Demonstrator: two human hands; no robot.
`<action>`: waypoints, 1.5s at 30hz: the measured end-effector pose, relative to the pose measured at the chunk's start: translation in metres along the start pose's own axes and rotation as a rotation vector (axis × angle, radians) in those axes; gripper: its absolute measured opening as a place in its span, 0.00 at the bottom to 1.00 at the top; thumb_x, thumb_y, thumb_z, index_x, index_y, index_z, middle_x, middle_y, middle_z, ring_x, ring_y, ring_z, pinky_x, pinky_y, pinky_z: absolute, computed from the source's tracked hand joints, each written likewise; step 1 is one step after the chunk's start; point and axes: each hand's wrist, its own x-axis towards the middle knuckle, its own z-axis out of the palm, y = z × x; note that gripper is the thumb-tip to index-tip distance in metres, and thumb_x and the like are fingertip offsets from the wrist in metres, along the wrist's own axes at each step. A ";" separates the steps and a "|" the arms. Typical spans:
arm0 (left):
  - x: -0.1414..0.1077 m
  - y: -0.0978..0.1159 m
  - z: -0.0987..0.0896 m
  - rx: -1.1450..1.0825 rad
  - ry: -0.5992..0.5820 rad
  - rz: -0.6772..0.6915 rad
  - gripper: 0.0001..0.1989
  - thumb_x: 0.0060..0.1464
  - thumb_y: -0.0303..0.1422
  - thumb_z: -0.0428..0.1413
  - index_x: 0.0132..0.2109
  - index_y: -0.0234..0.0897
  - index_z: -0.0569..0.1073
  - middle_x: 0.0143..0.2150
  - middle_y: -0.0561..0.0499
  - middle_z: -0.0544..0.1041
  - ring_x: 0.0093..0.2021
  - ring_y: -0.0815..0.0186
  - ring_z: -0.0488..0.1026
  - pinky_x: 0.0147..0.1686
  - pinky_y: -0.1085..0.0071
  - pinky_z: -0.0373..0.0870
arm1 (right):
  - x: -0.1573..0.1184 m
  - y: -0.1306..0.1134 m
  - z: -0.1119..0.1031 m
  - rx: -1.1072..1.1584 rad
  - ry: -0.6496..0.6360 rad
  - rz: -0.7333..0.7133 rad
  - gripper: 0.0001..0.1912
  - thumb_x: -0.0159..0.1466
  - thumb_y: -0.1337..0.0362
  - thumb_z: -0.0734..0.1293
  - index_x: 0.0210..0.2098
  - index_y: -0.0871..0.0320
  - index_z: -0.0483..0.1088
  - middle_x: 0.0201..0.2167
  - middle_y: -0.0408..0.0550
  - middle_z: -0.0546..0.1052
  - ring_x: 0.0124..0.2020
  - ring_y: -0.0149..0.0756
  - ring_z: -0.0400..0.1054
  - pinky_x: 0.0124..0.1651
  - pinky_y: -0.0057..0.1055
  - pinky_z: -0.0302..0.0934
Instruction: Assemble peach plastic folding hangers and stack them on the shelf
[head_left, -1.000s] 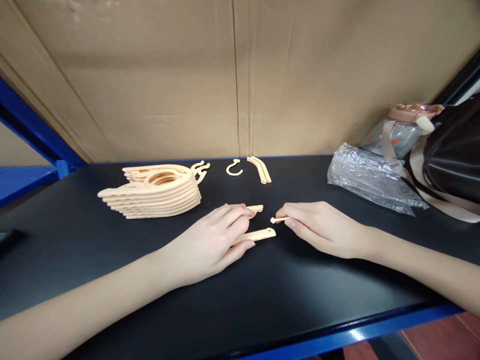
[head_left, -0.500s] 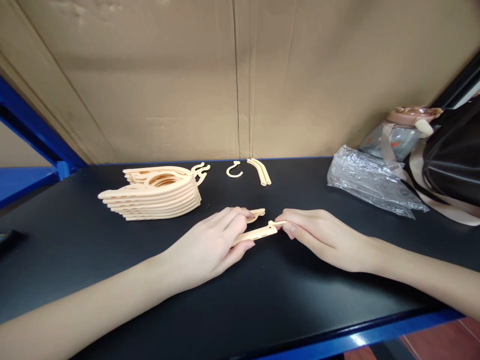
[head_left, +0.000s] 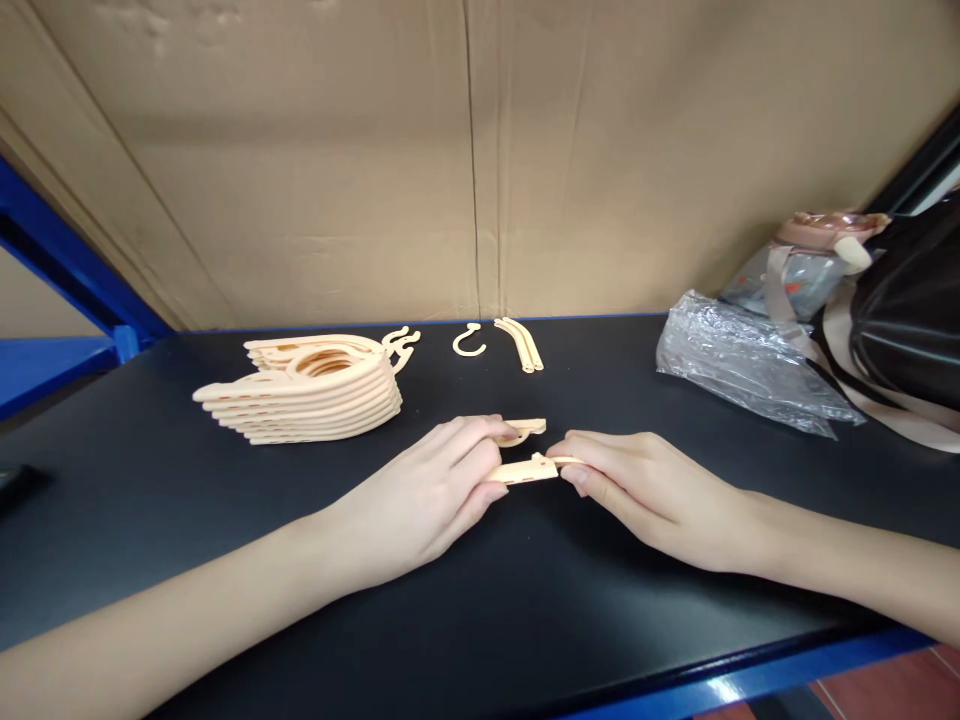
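Note:
My left hand (head_left: 442, 490) is closed around a cream plastic hanger body (head_left: 529, 470), whose middle lies hidden under the fingers. One end of it points right, toward my right hand (head_left: 645, 490). Pinched between the right thumb and fingers is a small cream hanger part (head_left: 566, 461), mostly covered; its tip meets the end of the hanger body. Farther off, a loose hanger hook (head_left: 470, 344) and a pair of curved hanger arms (head_left: 520, 345) lie on the black table. To the left rises a stack of folded cream hangers (head_left: 315, 395), hooks facing right.
Crumpled clear plastic bags (head_left: 750, 360) lie at the right, in front of a strapped water bottle (head_left: 802, 265) and a dark bag (head_left: 915, 300). Cardboard (head_left: 337, 180) stands behind the black table (head_left: 420, 640). A blue frame post (head_left: 82, 250) borders the left.
The hanger body has turned slightly in my left hand, its end shifting right and down. My right hand has moved slightly down, still pinching the small part.

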 end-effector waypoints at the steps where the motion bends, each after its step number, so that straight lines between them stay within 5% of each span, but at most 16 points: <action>1: 0.000 0.000 0.000 -0.006 0.005 -0.010 0.12 0.66 0.30 0.43 0.52 0.33 0.67 0.59 0.40 0.68 0.61 0.58 0.63 0.60 0.58 0.64 | 0.000 0.000 0.000 0.001 0.016 0.017 0.12 0.72 0.62 0.52 0.39 0.56 0.65 0.34 0.44 0.72 0.32 0.29 0.67 0.36 0.28 0.60; 9: 0.001 -0.003 -0.001 -0.026 -0.035 -0.051 0.11 0.67 0.30 0.43 0.49 0.34 0.68 0.59 0.40 0.68 0.63 0.58 0.60 0.62 0.56 0.61 | 0.003 0.000 -0.001 0.053 0.044 0.041 0.13 0.72 0.61 0.53 0.32 0.56 0.61 0.30 0.41 0.69 0.29 0.27 0.63 0.34 0.25 0.58; 16: -0.002 -0.005 0.002 -0.074 0.021 -0.061 0.12 0.66 0.31 0.44 0.53 0.36 0.66 0.59 0.43 0.68 0.62 0.59 0.62 0.62 0.59 0.62 | 0.001 0.005 0.001 0.003 0.023 -0.005 0.11 0.72 0.62 0.52 0.38 0.56 0.63 0.32 0.41 0.69 0.30 0.26 0.65 0.34 0.24 0.58; 25: -0.002 -0.004 0.004 -0.064 0.011 -0.071 0.14 0.67 0.32 0.43 0.55 0.35 0.66 0.58 0.41 0.68 0.62 0.57 0.62 0.61 0.57 0.63 | -0.003 0.010 0.007 -0.348 0.060 -0.112 0.15 0.72 0.61 0.50 0.45 0.59 0.64 0.31 0.44 0.72 0.23 0.29 0.65 0.26 0.27 0.56; 45: 0.001 -0.003 0.005 0.112 -0.051 -0.008 0.15 0.67 0.33 0.42 0.49 0.31 0.69 0.57 0.38 0.70 0.61 0.55 0.64 0.59 0.55 0.64 | -0.002 0.014 0.007 -0.848 0.167 -0.407 0.15 0.71 0.61 0.55 0.36 0.60 0.69 0.24 0.43 0.72 0.22 0.30 0.64 0.22 0.31 0.50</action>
